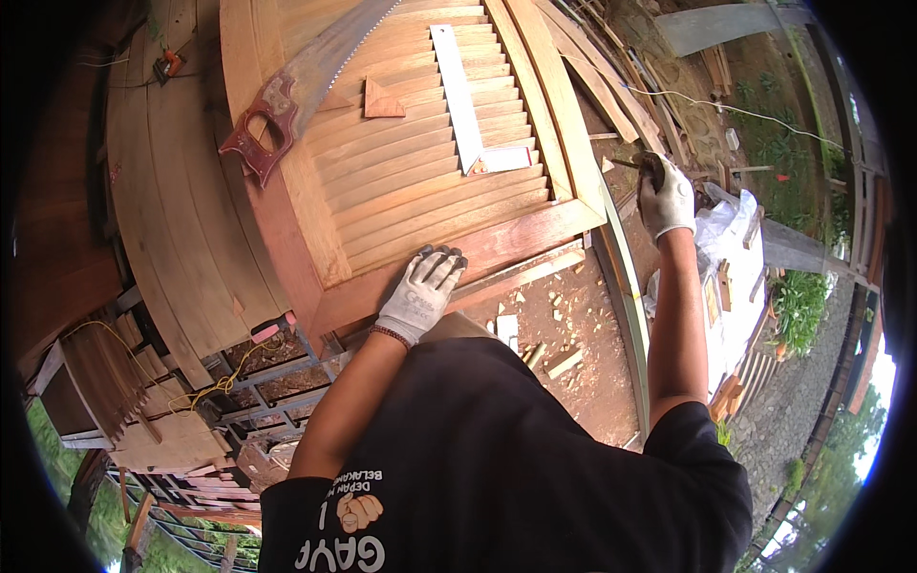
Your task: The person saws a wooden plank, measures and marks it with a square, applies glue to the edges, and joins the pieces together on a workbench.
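A wooden louvred panel with a wide frame lies in front of me. My left hand, in a pale glove with dark fingertips, rests on its near rail, fingers stretched out and holding nothing. Beyond the panel's right edge, my gloved right hand is closed around a thin dark stick-like thing; its kind is not clear. On the panel lie a handsaw with a reddish handle at left, a small triangular wood piece, and a try square with a long white blade.
Long planks form a surface at left, with a yellow cord below it. Wood offcuts and shavings litter the ground near me. Plastic sheeting lies at right, and a white cable crosses the far right.
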A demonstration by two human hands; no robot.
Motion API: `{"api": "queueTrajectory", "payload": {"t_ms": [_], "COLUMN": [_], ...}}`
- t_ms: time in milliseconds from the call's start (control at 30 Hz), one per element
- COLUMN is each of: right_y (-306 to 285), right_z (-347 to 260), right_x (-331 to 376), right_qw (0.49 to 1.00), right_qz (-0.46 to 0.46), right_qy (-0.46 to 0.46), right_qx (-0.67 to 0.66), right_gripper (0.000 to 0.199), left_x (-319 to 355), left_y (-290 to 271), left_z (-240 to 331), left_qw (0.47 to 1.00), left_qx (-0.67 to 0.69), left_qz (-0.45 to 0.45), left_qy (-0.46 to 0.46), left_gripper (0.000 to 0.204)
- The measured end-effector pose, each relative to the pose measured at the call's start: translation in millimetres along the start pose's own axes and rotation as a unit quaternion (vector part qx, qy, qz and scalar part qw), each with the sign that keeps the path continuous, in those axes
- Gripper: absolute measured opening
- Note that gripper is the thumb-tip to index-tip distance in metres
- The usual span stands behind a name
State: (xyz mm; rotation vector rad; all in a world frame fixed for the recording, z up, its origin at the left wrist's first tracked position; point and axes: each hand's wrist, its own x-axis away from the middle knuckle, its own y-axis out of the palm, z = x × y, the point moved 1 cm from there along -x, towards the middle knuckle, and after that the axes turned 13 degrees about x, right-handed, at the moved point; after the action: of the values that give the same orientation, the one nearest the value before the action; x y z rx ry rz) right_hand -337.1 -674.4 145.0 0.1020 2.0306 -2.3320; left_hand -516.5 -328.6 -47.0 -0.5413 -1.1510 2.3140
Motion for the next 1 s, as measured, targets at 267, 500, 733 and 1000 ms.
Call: {"api": "queueTrajectory", "payload": {"t_ms": [267,500,733,1000], "right_y": [59,68,69,54], "right_z": [-42,-191,-251,-287], "right_x": [129,187,190,171], "right_qw": [0.693,0.530,0.787,0.898], "right_qz": [-0.078,-0.297,-0.277,-0.075], "right_qy": [0.226,0.111,-0.249,-0.350], "right_qx": [-0.680,-0.786,-0.493,-0.256], "right_gripper": [0.033,0.030,0.032,0.066], "left_x": [-10,7,107,247], "left_y": [-15,-65,-113,-247], "left_z": [5,23,5,-89], "left_qw": [0.997,0.744,0.521,0.518], "left_qx": [0.071,0.599,0.730,0.543], "left_qz": [-0.010,0.159,0.352,0.573], "left_qy": [-0.043,-0.251,-0.268,-0.329], "left_gripper": [0.050,0.046,0.042,0.037]}}
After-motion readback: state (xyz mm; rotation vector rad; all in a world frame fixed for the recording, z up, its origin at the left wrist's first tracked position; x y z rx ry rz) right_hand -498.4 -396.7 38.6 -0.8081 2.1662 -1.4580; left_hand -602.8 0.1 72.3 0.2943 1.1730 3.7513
